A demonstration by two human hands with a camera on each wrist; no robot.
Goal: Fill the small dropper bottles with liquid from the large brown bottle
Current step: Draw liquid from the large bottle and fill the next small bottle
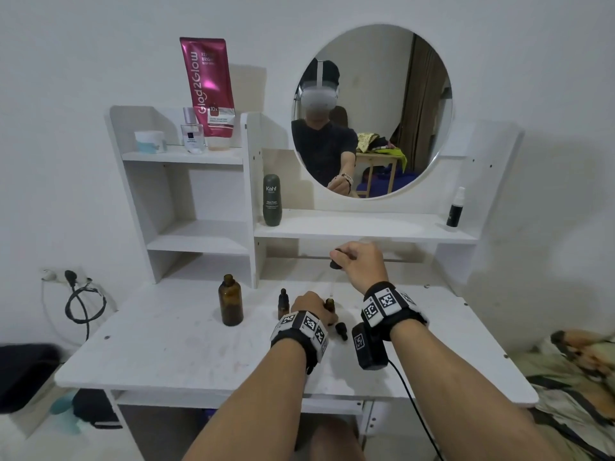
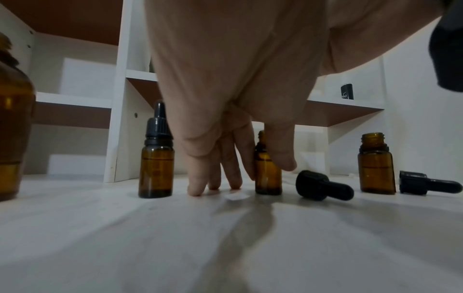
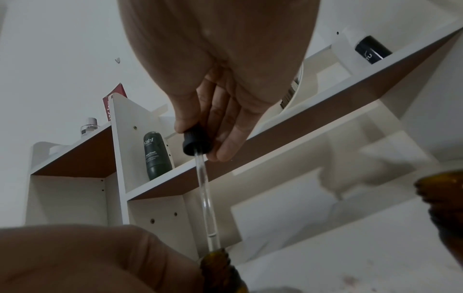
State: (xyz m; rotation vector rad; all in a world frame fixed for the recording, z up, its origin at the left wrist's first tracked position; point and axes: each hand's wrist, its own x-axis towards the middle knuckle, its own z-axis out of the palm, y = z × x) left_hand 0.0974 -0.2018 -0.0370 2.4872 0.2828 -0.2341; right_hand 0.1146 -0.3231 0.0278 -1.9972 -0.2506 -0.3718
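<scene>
The large brown bottle (image 1: 230,301) stands uncapped on the white table (image 1: 166,344), left of my hands. My left hand (image 1: 311,307) grips a small open amber bottle (image 2: 267,174) between thumb and fingers, upright on the table. My right hand (image 1: 346,258) pinches a black dropper cap (image 3: 198,141) above it. Its glass pipette (image 3: 206,198) reaches down to that bottle's mouth (image 3: 218,255). A capped small bottle (image 1: 283,303) stands just left. In the left wrist view another open small bottle (image 2: 375,164) and two loose dropper caps (image 2: 323,185) (image 2: 429,183) are to the right.
A white shelf (image 1: 366,229) overhangs the back of the table just above my right hand. It carries a dark green Kahf bottle (image 1: 272,201) and a black spray bottle (image 1: 455,207). A round mirror (image 1: 372,111) hangs behind. Cables (image 1: 80,301) hang at the left wall.
</scene>
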